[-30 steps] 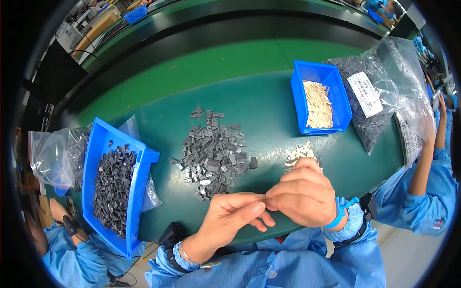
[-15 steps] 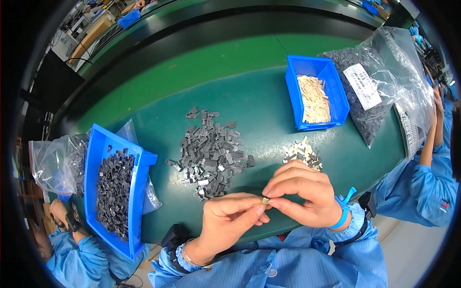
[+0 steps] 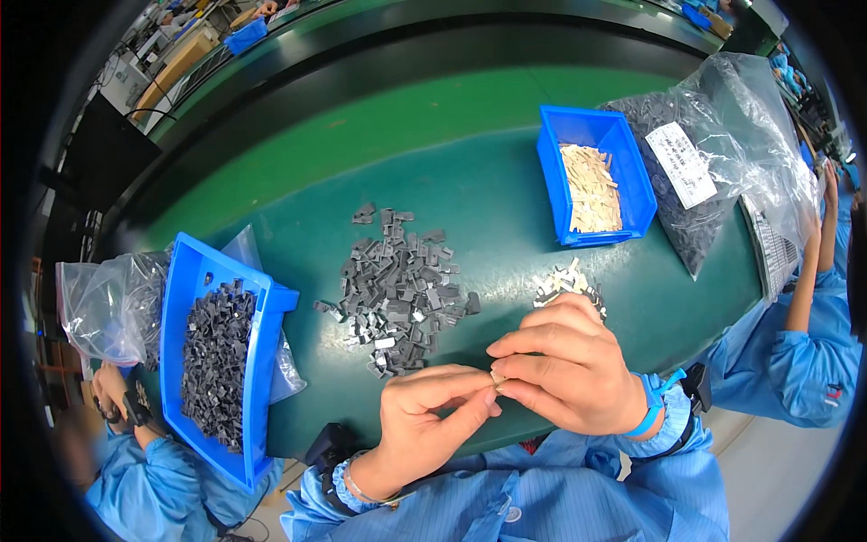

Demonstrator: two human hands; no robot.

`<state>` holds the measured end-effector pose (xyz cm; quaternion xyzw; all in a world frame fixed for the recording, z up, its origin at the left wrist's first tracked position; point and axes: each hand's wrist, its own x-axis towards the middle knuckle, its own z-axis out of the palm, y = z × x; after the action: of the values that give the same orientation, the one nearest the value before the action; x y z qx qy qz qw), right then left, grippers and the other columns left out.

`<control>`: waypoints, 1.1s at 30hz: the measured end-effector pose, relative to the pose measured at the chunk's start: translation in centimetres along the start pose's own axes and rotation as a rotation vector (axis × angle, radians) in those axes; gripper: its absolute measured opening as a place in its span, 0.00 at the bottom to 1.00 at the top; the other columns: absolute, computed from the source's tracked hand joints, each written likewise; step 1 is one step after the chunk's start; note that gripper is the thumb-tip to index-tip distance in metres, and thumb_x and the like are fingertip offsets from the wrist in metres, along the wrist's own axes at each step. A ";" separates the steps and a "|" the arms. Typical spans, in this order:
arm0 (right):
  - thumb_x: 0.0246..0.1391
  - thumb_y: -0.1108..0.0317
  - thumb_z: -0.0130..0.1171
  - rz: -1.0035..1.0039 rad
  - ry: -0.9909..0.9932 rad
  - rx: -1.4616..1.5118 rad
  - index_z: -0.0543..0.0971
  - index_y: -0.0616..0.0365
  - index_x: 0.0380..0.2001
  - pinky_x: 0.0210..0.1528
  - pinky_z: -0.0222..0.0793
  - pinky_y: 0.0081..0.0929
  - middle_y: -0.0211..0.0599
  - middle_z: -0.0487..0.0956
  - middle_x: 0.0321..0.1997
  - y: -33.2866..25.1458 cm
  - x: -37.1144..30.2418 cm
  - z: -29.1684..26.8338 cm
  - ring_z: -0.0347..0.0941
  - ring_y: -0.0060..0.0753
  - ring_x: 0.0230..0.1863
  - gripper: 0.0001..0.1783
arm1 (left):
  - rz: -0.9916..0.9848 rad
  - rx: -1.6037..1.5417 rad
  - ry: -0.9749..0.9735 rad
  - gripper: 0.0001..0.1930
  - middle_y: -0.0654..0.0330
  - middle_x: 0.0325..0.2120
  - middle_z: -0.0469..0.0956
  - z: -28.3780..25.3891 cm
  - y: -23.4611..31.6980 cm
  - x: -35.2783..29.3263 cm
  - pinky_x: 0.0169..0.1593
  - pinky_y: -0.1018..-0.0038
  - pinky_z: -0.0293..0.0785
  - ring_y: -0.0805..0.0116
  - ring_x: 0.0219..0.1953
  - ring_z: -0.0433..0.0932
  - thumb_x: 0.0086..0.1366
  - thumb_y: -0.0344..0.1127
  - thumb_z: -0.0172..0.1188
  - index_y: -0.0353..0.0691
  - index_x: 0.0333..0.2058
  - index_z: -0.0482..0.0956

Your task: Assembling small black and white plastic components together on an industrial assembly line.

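Above the table's near edge, my left hand [image 3: 429,420] and my right hand [image 3: 578,370] meet fingertip to fingertip. Between them is a small tan piece [image 3: 498,379], mostly covered by the fingers. My left thumb and index finger pinch it from one side, and the right thumb and fingers close on it from the other. Beyond the left hand lies a loose heap of small dark grey plastic parts [image 3: 397,280]. A smaller pile of cream and black pieces [image 3: 571,278] sits just past my right hand, which partly hides it.
A blue bin [image 3: 284,298] of dark parts stands at the left, with a clear plastic bag [image 3: 99,307] beside it. At the far right are a blue bin [image 3: 549,181] of tan strips and a large bag [image 3: 695,172] of dark parts. Co-workers sit on both sides.
My right hand has shifted slightly, its fingers now reaching further over the tan piece and hiding more of it. The left hand has barely moved. At left, a co-worker's hands have moved.
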<state>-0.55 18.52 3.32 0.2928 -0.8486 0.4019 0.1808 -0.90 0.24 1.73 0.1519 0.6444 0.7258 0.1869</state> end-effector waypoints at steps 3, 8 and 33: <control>0.33 0.70 0.63 -0.043 -0.005 -0.055 0.77 0.61 0.26 0.35 0.61 0.30 0.36 0.76 0.34 0.2 -0.1 0.3 0.71 0.33 0.34 0.11 | 0.026 0.006 0.027 0.05 0.51 0.26 0.77 0.2 -0.2 0.0 0.28 0.80 0.74 0.69 0.25 0.77 0.54 0.21 0.56 0.26 0.31 0.77; 0.34 0.71 0.62 -0.044 -0.036 -0.034 0.76 0.60 0.25 0.35 0.61 0.30 0.35 0.76 0.35 0.2 0.1 0.2 0.71 0.33 0.35 0.10 | 0.086 0.117 0.011 0.06 0.52 0.24 0.77 -0.1 -0.4 0.1 0.27 0.80 0.73 0.70 0.24 0.77 0.55 0.22 0.55 0.27 0.31 0.78; 0.51 0.75 0.55 0.766 0.151 1.041 0.76 0.69 0.33 0.31 0.70 0.17 0.37 0.77 0.28 -0.7 -1.2 2.3 0.71 0.20 0.28 0.07 | 0.105 0.109 0.183 0.07 0.56 0.20 0.75 0.4 -0.3 0.4 0.22 0.81 0.69 0.73 0.18 0.74 0.58 0.26 0.55 0.27 0.32 0.77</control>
<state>0.64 16.82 1.67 -0.0102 -0.5723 0.8159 -0.0815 -1.05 0.86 1.45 0.1285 0.6886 0.7091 0.0806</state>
